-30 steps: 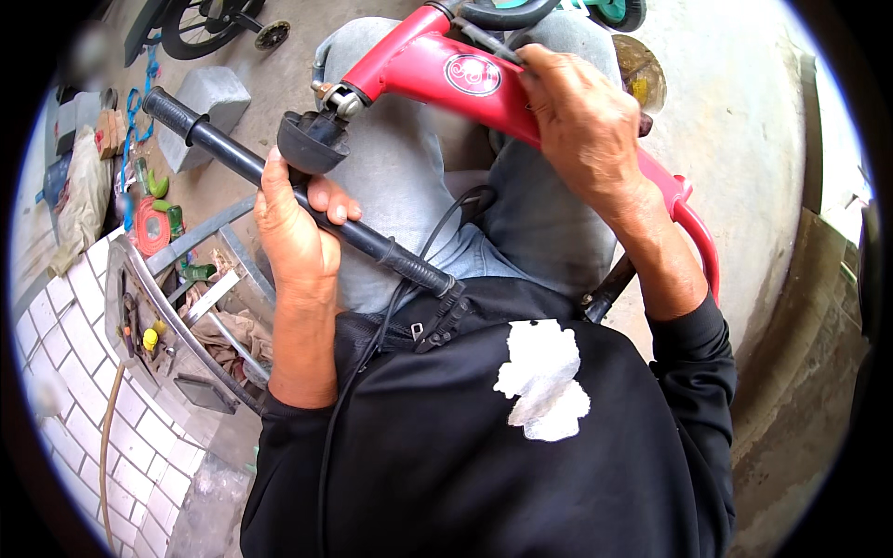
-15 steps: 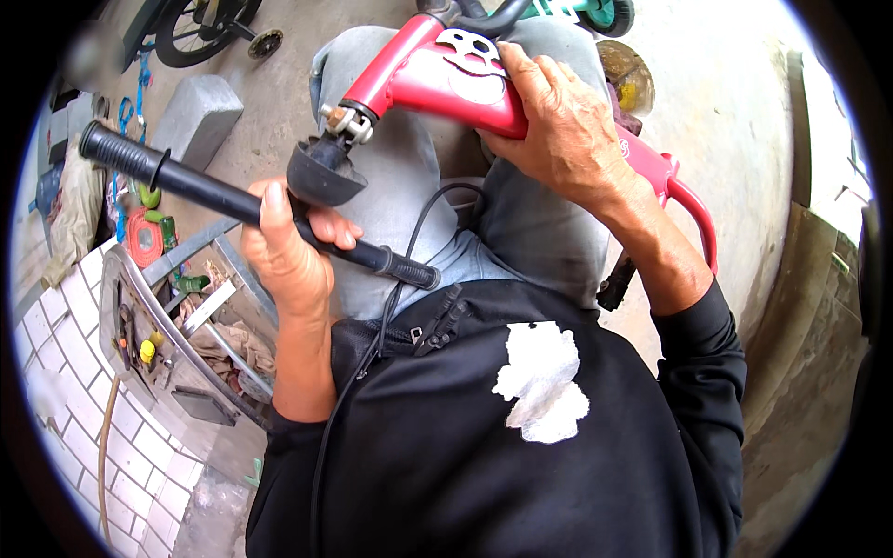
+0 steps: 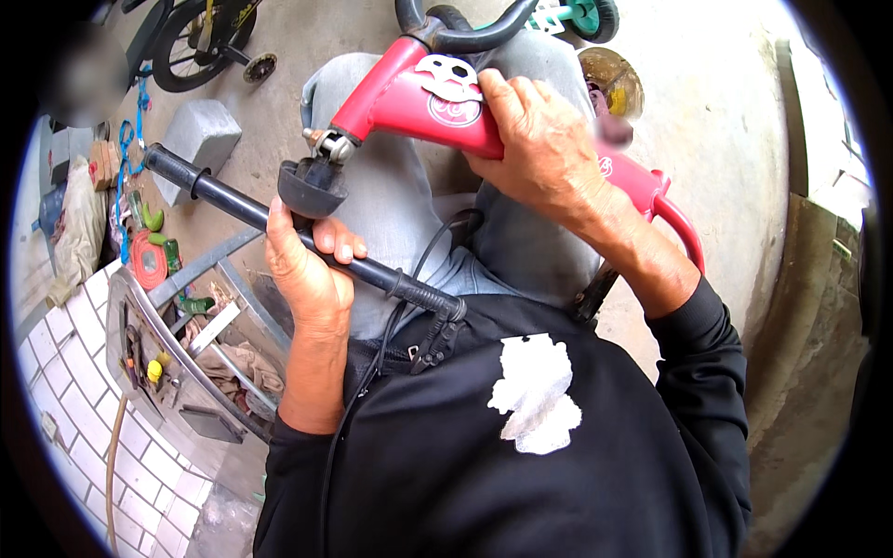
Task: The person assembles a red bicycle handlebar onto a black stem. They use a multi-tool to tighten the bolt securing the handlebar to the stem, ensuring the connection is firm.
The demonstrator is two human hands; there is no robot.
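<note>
Running from the upper left toward the lower centre of the head view, the black bar (image 3: 246,209) is held by the left hand (image 3: 312,279), the fingers curled round its middle and the thumb raised beside a black cup-shaped piece (image 3: 312,192). Just above the cup, a metal fitting (image 3: 332,146) is seen at the lower end of the front tube of the red frame (image 3: 409,107). That tube is slanted from upper right down to lower left, so the bar is set roughly crosswise to it. The fitting is thus reached more closely by the left hand, from below.

Farther right, the main length of the red frame is stretched from the upper centre toward the right of the picture, partly covered by the right hand (image 3: 549,153) and its forearm. The frame is grasped there, fingers above and thumb below. A flat silver piece with cut-out holes (image 3: 446,82) is laid over the frame, its right end met by the fingertips (whether it is actually pinched cannot be told). Behind all this, the legs (image 3: 381,200) in pale jeans are spread, and a bent black handlebar (image 3: 488,35) is seen at the upper edge.
</note>
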